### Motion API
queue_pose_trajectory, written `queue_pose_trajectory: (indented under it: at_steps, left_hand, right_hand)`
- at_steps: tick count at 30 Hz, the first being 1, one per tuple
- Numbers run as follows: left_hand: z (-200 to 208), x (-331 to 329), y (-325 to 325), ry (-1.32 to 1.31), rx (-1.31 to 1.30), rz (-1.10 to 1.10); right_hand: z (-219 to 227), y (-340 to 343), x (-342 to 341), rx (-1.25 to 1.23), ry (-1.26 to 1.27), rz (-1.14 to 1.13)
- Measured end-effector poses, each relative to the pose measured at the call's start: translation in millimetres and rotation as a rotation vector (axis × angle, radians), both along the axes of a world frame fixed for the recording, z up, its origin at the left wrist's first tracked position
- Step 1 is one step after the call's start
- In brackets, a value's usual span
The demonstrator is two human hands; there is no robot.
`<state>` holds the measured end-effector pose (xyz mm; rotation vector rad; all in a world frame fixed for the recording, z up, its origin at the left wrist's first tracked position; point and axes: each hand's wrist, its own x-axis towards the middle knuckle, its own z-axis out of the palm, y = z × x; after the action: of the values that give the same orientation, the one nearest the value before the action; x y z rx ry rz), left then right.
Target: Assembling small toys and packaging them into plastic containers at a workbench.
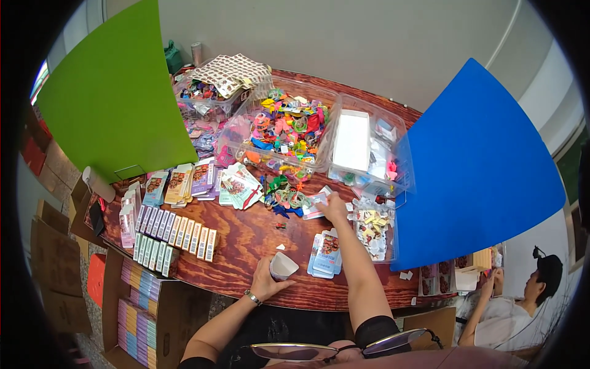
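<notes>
My left hand [265,281] is wrapped round a small open carton [284,265], whose white inside faces up near the table's front edge. Farther out, my right hand [334,208] reaches down with bent fingers over pale pink-and-white flat cartons [314,204]. Whatever its fingers pinch is hidden. Beside it lies a loose pile of small green, blue and clear plastic toys [286,198]. Light-blue flat cartons [326,253] lie overlapped between my two arms. A tiny white scrap [281,247] sits just beyond the open carton.
Clear bins of colourful toys [289,126] stand at the back. Filled cartons [178,234] stand in rows at left, with flat cartons [241,186] behind. A tray of small pieces [373,230] is at right. Green [117,92] and blue panels [479,172] flank the table. A person [516,301] sits at right.
</notes>
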<state>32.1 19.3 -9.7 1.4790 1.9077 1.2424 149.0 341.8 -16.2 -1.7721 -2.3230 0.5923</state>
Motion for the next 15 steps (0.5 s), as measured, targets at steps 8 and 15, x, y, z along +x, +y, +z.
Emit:
queue_pose_trajectory:
  at_steps: [8, 15]
  left_hand:
    - [3, -4, 19, 0.002, -0.006, 0.022]
    - [3, -9, 28, 0.007, -0.012, 0.101]
  right_hand:
    - [19, 7, 42, 0.285, 0.203, 0.111]
    - [142, -109, 65, 0.165, 0.656, 0.372]
